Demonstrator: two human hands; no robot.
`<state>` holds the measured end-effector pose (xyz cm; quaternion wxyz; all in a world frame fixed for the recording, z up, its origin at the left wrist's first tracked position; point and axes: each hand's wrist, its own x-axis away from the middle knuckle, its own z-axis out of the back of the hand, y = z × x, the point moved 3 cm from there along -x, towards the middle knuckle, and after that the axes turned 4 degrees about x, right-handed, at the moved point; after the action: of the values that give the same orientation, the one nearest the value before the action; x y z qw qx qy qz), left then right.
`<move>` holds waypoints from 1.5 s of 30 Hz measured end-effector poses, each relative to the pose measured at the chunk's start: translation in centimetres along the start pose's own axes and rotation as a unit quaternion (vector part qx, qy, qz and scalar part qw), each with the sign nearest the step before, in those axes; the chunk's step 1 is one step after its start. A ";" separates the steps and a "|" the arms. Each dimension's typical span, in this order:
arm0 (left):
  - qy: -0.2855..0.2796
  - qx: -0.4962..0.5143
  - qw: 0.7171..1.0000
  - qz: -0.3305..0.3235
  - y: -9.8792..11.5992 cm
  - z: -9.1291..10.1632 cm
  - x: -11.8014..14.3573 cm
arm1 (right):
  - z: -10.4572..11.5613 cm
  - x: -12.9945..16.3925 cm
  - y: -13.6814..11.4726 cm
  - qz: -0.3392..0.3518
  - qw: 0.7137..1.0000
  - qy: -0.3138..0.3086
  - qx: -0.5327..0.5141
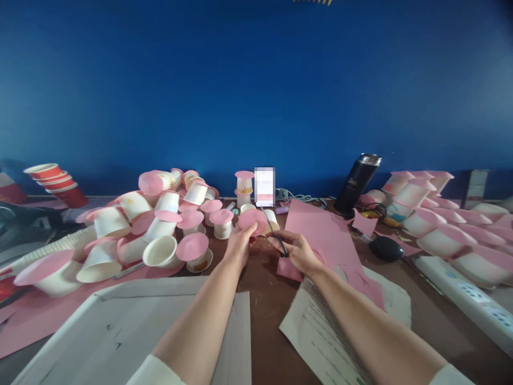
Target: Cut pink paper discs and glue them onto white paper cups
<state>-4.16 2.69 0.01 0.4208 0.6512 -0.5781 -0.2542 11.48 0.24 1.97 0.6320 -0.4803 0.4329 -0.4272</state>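
Observation:
My left hand pinches a round pink paper disc by its lower edge, its face turned toward me. My right hand grips a pair of dark-handled scissors, whose blades point up and left beside the disc's right edge. Whether the blades touch the disc I cannot tell. Just behind the disc, a white paper cup lies partly hidden. A large pink paper sheet with curved cuts lies under and right of my right hand.
Several paper cups with pink discs crowd the left side; more pink-topped cups fill the right. A black flask stands tilted near the wall, by a phone. A black mouse, power strip and printed sheet lie at right.

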 end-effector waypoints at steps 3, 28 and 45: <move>0.002 -0.003 1.000 -0.002 -0.1 0.1 -0.2 | 0.1 0.0 0.0 -0.001 1.000 0.004 0.001; 0.003 -0.005 1.000 0.005 0.1 0.1 0.0 | 0.1 0.0 -0.1 -0.005 1.000 -0.004 0.019; 0.004 0.006 1.000 0.004 0.1 0.1 0.0 | 0.0 -0.1 -0.1 -0.022 0.999 0.013 0.032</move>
<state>-4.27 2.67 0.06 0.4203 0.6523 -0.5808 -0.2459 11.50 0.29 2.03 0.6317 -0.4636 0.4163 -0.4612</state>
